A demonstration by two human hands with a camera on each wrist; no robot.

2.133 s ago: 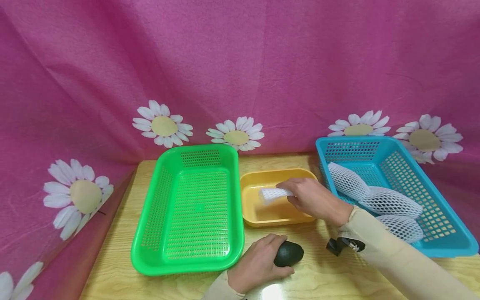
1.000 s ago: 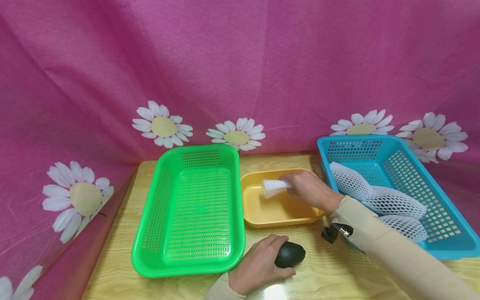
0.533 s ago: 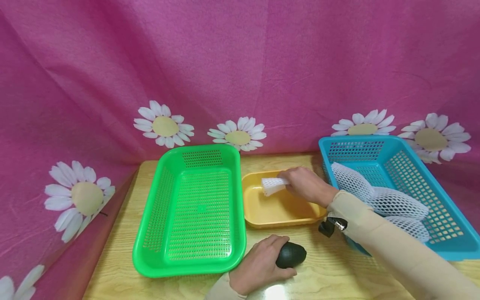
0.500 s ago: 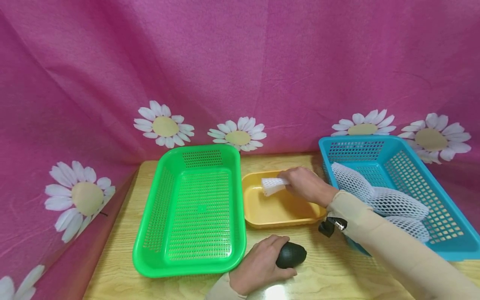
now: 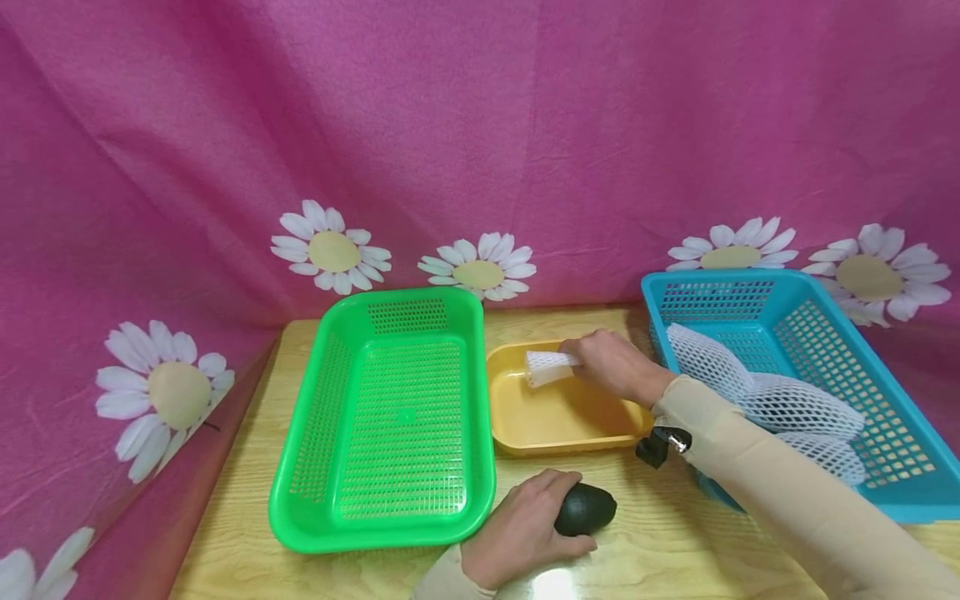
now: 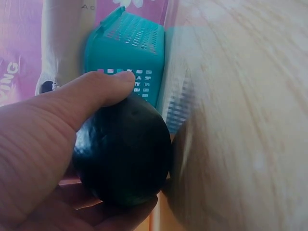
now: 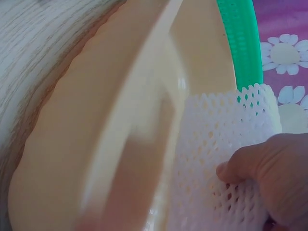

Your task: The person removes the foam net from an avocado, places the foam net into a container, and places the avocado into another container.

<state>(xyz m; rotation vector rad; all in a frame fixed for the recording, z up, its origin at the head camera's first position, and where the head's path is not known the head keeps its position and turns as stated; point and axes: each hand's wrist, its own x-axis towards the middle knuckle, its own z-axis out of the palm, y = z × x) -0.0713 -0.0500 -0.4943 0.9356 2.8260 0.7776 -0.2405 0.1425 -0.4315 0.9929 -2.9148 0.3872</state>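
The left hand (image 5: pixel 525 527) curls its fingers and thumb round the rear of a dark avocado (image 5: pixel 588 510), which lies on its side on the table (image 5: pixel 637 554) in front of the yellow bin (image 5: pixel 536 421). The right hand (image 5: pixel 609 362) pinches a white net (image 5: pixel 549 368), its loose end pointing left over the bin; whether the net touches the bin floor I cannot tell. The bin sits close between two larger baskets. On its left stands the green basket (image 5: pixel 378 537), whose near right corner is right beside the left wrist. On its right, the blue basket (image 5: pixel 783 302) bears three netted bundles (image 5: pixel 806 406), heaped against its left side. The right sleeve (image 5: pixel 795 492) crosses that basket's near left corner, hiding part of it and of the nearest bundle. A black clip (image 5: pixel 652 450) hangs under the right wrist, by the bin's near right corner. Behind everything hangs a pink cloth (image 5: pixel 450 125) printed with daisies.
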